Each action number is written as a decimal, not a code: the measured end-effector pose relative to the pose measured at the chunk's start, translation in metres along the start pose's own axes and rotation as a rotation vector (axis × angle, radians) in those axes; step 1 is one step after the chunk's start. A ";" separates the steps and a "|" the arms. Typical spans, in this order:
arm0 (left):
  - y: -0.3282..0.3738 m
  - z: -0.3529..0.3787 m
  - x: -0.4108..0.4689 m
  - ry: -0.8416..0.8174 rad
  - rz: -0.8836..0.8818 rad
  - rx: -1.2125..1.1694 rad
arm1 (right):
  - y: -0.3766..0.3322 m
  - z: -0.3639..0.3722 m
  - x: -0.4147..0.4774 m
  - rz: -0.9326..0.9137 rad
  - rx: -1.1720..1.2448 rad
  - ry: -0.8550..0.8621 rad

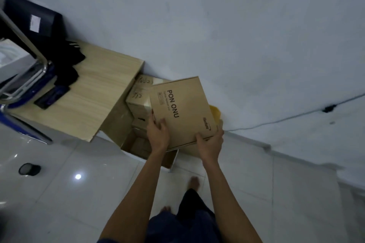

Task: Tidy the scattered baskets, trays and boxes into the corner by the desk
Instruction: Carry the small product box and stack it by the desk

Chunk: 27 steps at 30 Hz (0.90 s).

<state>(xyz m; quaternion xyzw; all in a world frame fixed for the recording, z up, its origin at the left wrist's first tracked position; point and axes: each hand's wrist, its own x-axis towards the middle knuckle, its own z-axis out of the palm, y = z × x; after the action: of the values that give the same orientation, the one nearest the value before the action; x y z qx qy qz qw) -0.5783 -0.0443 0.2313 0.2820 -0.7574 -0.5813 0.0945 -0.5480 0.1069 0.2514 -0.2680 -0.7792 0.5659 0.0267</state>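
The PON ONU carton [181,110] was gripped at its near edge by the left hand [158,132] and right hand [210,142], fingers curled around it. It was best lowered level onto the stacked boxes [138,102] at ten o'clock, beside the tabletop [94,89].

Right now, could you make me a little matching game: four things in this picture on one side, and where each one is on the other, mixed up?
Things:
1. PON ONU box
2. phone
3. yellow bag
4. cable

Places:
A. lying on the desk
B. running along the wall
C. held in both hands, left hand and right hand
D. peeking out behind the held box

Pairs: 1-C, 2-A, 3-D, 4-B
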 end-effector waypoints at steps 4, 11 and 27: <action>-0.019 0.015 0.062 -0.045 -0.065 0.088 | -0.006 0.049 0.058 0.010 -0.055 -0.049; -0.066 0.051 0.193 -0.104 -0.219 0.133 | 0.014 0.155 0.183 0.063 -0.181 -0.225; -0.156 0.111 0.306 -0.124 -0.071 0.567 | 0.062 0.303 0.310 -0.074 -0.506 -0.283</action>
<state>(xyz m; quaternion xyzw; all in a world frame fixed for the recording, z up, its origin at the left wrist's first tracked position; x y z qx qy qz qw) -0.8326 -0.1425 -0.0052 0.2876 -0.8836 -0.3653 -0.0550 -0.8939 -0.0039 0.0057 -0.1559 -0.9008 0.3841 -0.1294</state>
